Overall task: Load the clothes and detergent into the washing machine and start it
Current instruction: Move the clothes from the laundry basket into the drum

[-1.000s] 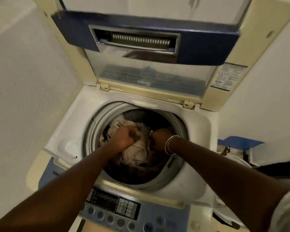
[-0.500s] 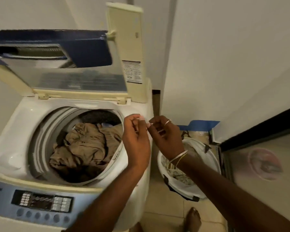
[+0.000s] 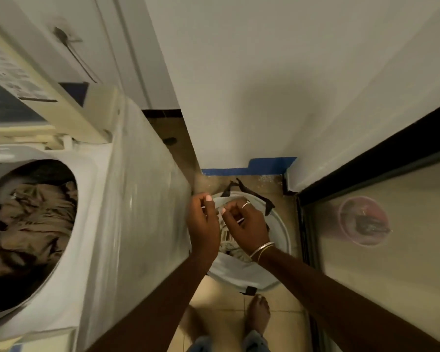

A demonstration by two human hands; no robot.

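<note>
Both hands [image 3: 224, 224] above basket [image 3: 281, 237] (tight beside washer [image 3: 137, 212])

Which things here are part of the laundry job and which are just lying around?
Job:
washer, lid up
tan clothes in the drum
white basket with more laundry, on the floor
left hand and right hand, above the basket

Lying about:
pink bowl behind the glass
blue tape along the wall
</note>
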